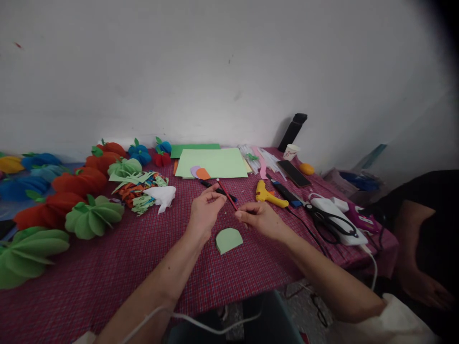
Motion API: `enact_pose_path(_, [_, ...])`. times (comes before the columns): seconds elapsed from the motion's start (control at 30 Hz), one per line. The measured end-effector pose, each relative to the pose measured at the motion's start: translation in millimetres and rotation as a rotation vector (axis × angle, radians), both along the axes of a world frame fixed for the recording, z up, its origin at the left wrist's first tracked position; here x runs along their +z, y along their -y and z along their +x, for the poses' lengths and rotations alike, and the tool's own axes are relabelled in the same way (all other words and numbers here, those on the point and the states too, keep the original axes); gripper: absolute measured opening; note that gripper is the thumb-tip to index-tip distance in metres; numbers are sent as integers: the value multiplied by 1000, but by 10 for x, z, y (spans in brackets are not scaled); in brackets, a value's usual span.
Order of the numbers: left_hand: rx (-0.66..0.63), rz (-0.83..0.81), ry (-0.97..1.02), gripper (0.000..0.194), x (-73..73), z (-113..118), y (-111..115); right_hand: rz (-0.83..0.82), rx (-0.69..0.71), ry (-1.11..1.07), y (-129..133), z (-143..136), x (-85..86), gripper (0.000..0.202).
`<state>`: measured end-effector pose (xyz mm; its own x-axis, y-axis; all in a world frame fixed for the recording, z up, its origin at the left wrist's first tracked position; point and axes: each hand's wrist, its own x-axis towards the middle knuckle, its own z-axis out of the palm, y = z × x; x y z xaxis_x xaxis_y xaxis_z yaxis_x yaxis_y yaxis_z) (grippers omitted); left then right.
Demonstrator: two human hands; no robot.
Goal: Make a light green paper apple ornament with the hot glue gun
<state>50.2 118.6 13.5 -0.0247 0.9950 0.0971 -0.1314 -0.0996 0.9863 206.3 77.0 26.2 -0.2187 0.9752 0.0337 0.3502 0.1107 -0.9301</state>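
Note:
A red pencil (227, 193) slants between my two hands over the table. My right hand (256, 217) pinches its lower end between thumb and fingers. My left hand (208, 208) is beside the pencil's left side, its thumb and fingers brought together; whatever they hold is too small to make out. Behind the pencil a black pen (215, 189) lies on the cloth. Just below my hands rests a stack of light green paper (228, 240) cut with a rounded top.
Paper pumpkins (93, 217) and scraps (141, 191) cover the left side. Green sheets (215, 162) lie at the back. A yellow glue gun (268, 196), a cutter (285, 191), a phone (294, 173), scissors (328, 222) and a power strip (339, 220) are right. A person's arm (412, 239) is far right.

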Motion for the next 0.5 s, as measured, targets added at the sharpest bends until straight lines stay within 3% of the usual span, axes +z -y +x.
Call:
enact_pose_path(0.2, [-21, -35, 55, 9, 12, -35, -19, -261, 13, -426, -26, 43, 40, 27])
enact_pose_path(0.5, [-195, -113, 124, 18, 75, -2, 51, -228, 7, -449, -92, 119, 83, 26])
